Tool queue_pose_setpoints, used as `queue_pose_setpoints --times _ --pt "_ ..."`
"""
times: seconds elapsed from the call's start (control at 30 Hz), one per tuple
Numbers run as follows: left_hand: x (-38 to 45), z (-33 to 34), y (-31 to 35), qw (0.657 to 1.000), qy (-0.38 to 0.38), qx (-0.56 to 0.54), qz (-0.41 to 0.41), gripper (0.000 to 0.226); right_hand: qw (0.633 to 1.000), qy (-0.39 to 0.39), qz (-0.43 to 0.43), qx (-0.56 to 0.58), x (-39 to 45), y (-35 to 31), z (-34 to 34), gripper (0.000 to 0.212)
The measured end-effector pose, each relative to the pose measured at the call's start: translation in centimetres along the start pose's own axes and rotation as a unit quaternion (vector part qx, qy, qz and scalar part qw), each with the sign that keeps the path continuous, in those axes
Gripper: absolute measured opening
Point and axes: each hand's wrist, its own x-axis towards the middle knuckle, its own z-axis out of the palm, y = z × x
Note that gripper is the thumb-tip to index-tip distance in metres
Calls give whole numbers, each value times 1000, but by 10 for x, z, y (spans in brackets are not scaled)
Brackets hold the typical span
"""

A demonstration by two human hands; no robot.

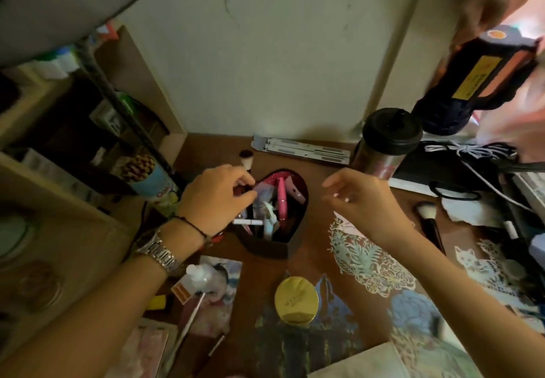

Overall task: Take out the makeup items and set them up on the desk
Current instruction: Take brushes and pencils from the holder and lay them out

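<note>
Left hand (216, 197) reaching into heart-shaped box (272, 242) of makeup, fingers curled at rim, right hand (361, 197) hovering beside box, fingers relaxed, gold compact (296, 299) nearer on desk (298, 262), brush (427, 215) at right

Glossy gold compact lid (296, 299), shiny metal watch band (160, 252), smooth brown wooden desk (321, 177), matt black tumbler lid (392, 126)

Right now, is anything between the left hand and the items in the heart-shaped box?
Nothing visible. The left hand is already at the open heart-shaped box, fingers reaching over its rim among the contents. No lid covers it. The right hand hovers apart, to the box's right, holding nothing.
</note>
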Motion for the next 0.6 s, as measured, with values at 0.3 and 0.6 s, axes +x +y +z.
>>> queue_pose_setpoints --times 0.3,0.6 --pt "23 15 -34 997 2 -71 2 25 1000 -10 16 9 9 -16 20 17" --pt "29 24 -33 991 3 -135 5 32 999 -21 23 20 17 -21 30 18"
